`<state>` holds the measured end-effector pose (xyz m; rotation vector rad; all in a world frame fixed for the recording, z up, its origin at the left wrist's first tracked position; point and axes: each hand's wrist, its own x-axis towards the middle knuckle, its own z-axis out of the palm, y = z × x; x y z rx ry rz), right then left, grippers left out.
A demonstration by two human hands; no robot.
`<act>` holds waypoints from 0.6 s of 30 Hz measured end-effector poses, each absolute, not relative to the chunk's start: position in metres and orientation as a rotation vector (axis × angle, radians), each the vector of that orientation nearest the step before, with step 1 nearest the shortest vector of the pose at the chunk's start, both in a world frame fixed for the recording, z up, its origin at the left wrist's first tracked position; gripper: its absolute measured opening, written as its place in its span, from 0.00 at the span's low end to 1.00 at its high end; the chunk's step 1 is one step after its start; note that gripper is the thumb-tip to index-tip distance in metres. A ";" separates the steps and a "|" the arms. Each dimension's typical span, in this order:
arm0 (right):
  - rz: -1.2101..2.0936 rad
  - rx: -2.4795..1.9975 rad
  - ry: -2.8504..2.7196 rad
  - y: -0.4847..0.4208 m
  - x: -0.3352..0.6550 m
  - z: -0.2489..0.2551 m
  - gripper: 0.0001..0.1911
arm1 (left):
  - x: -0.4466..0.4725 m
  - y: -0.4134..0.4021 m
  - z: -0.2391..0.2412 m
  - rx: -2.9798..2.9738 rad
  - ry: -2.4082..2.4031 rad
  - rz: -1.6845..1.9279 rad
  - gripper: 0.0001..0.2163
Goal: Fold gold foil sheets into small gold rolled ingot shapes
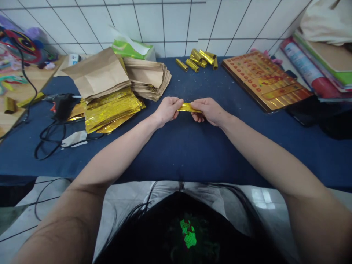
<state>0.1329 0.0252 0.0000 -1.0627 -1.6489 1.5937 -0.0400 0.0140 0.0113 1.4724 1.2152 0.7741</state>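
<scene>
A narrow folded strip of gold foil paper point(187, 107) stretches between both hands over the dark blue table cloth point(176, 154). My left hand point(167, 110) pinches its left end with curled fingers. My right hand point(210, 111) grips its right end, fingers closed round it. Several finished gold foil rolls point(198, 60) lie at the far edge by the tiled wall. A stack of gold foil sheets point(110, 110) lies left of my hands, with brown paper sheets point(121, 77) on and behind it.
A black glue gun point(62, 104) with trailing cables lies at the left. A flat gold-printed box point(265, 80) sits at the right, books and folders point(316, 62) beyond it. A green tissue pack point(132, 48) stands by the wall.
</scene>
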 end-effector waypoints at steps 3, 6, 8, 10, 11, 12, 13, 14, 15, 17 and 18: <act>1.594 -1.062 -1.649 0.025 0.133 0.002 0.19 | -0.039 0.013 0.012 1.487 1.218 0.766 0.16; 1.618 -1.046 -1.670 0.026 0.133 0.002 0.18 | -0.038 0.013 0.013 1.500 1.243 0.767 0.16; 1.636 -1.032 -1.707 0.029 0.135 0.001 0.17 | -0.038 0.012 0.013 1.502 1.260 0.771 0.16; 1.650 -1.011 -1.755 0.031 0.136 0.001 0.16 | -0.037 0.012 0.013 1.507 1.271 0.784 0.15; 1.656 -1.002 -1.774 0.032 0.137 0.000 0.15 | -0.037 0.012 0.013 1.514 1.274 0.795 0.15; 1.661 -0.998 -1.784 0.033 0.138 0.000 0.15 | -0.037 0.012 0.013 1.522 1.277 0.806 0.15; 1.670 -0.998 -1.788 0.033 0.138 0.001 0.14 | -0.037 0.013 0.013 1.530 1.279 0.816 0.16; 1.683 -1.004 -1.785 0.033 0.139 0.002 0.14 | -0.037 0.013 0.013 1.538 1.281 0.824 0.16; 1.697 -1.011 -1.777 0.033 0.139 0.002 0.14 | -0.037 0.013 0.013 1.546 1.282 0.828 0.16; 1.718 -1.029 -1.765 0.031 0.140 0.004 0.14 | -0.037 0.012 0.013 1.559 1.284 0.833 0.16; 1.714 -1.036 -1.766 0.030 0.140 0.004 0.14 | -0.037 0.012 0.013 1.564 1.283 0.838 0.16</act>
